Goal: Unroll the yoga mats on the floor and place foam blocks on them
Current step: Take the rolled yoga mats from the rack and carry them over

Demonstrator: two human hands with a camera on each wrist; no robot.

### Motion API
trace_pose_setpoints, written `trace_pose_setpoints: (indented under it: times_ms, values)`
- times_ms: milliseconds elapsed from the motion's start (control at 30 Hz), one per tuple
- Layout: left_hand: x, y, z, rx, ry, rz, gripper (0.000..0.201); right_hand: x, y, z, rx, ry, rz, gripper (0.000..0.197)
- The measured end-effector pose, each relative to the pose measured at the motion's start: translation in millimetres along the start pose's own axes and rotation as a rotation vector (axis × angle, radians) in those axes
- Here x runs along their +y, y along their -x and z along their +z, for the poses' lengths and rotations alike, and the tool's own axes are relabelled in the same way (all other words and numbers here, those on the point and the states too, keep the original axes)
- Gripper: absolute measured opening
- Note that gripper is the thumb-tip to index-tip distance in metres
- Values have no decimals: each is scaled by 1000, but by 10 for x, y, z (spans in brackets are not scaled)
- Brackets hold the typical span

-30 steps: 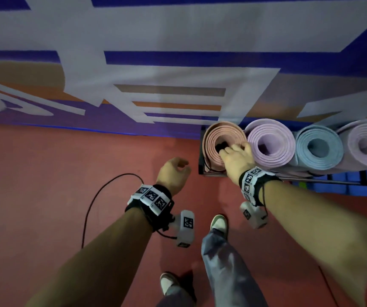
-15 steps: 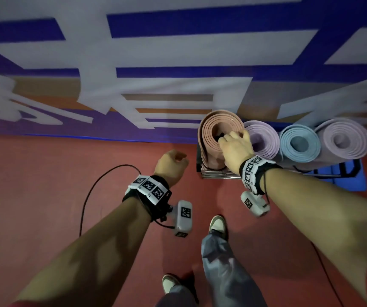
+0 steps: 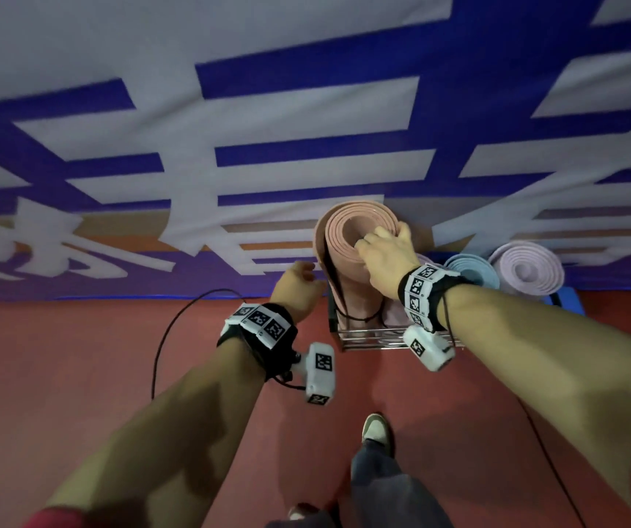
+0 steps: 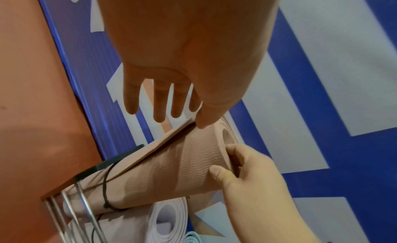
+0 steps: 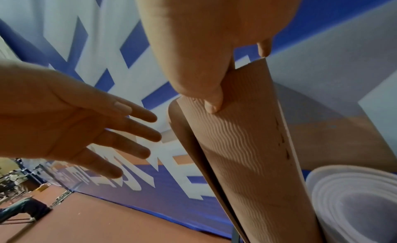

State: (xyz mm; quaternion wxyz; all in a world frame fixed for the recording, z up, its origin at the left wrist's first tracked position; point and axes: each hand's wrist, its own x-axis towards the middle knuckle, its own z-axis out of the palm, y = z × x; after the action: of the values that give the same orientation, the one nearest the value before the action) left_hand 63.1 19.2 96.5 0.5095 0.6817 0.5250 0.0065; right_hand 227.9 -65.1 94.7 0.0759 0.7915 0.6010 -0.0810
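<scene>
Above the wire rack (image 3: 359, 333), a pink mat (image 3: 348, 238) rises.
Right hand (image 3: 384, 257) pinches its top rim, thumb outside; left hand (image 3: 297, 285) hovers beside it, fingers (image 5: 137, 127) spread, holding nothing.

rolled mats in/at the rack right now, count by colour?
Salmon-pink mat, held by the right hand: 1
Lilac mats: 2
Light blue mat: 1
Total: 4

Pink mat (image 4: 171, 165) matt foam, wavy-ribbed; rack (image 4: 71, 211) metal.
</scene>
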Motion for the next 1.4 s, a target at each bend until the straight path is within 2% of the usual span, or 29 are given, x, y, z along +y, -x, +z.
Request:
trace_pose_setpoints:
  times_ms: [200, 333, 433, 633, 733, 833, 967, 1033, 1100, 1200, 1300, 1400]
  values:
    - [355, 65, -98, -35, 71, 86, 71, 66, 147, -471, 52, 10, -20, 23]
    - [537, 124, -139, -104, 101, 118, 62, 91, 235, -820, 142, -9, -20, 23]
    - [680, 203, -174, -146, 124, 166, 65, 93, 307, -1114, 194, -28, -9, 24]
    - [1036, 343, -454, -80, 62, 206, 76, 59, 491, -1701, 269, -72, 28, 22]
    - [1300, 537, -643, -46, 14, 257, 70, 82, 586, -2073, 289, -77, 43, 23]
    - [1609, 756, -803, -18, 17, 323, 73, 117, 731, -2478, 336, -90, 33, 6]
    - [1917, 989, -959, 44, 44, 413, 82, 108, 899, -2949, 437, -129, 30, 4]
    - [1991, 1080, -995, 72, 114, 477, 87, 84, 966, -3123, 505, -142, 27, 6]
    - [2029, 1160, -1024, 101, 210, 529, 104, 48, 1016, -3259, 567, -169, 22, 10]
    - [2016, 1350, -1036, 86, 212, 620, 109, -2, 1114, -3395, 668, -210, 51, 26]
    - [1891, 1526, -1003, 22, 233, 609, 127, -89, 1247, -3556, 744, -247, 107, 29]
    - [1660, 1604, -973, -12, 279, 567, 128, -258, 1475, -3751, 823, -316, 179, 30]
